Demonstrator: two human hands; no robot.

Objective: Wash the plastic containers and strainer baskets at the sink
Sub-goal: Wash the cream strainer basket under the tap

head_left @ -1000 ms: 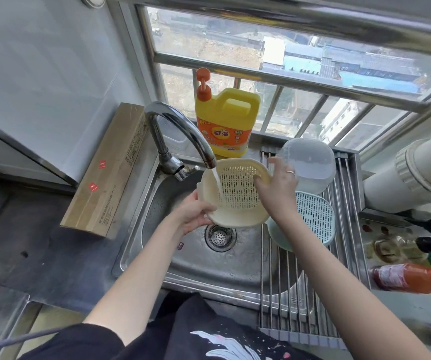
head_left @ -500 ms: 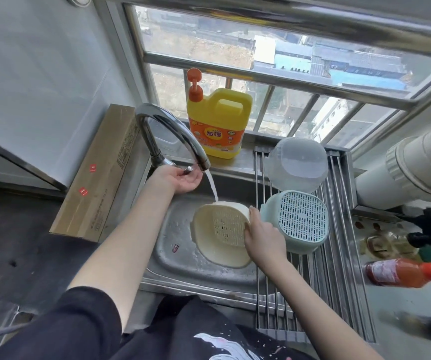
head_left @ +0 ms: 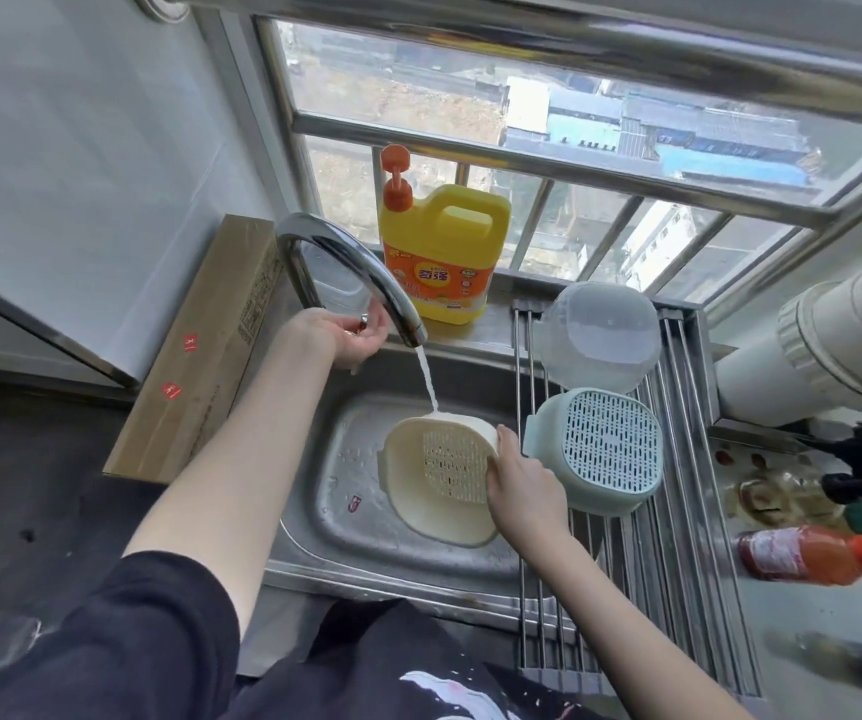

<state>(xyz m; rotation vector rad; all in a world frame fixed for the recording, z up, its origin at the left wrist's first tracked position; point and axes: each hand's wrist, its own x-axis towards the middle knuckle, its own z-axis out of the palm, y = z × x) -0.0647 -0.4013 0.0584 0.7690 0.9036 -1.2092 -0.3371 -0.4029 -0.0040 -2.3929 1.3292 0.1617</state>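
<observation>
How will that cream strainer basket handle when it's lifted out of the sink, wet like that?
The cream basket looks like thin moulded plastic, so probably stiff and light. The water stream hits its rim, so it may be slippery. The right hand holds it by one edge only, so it could swing or slip.

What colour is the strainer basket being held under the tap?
Cream, a pale yellowish white; the strainer basket shows best in the head view.
</observation>
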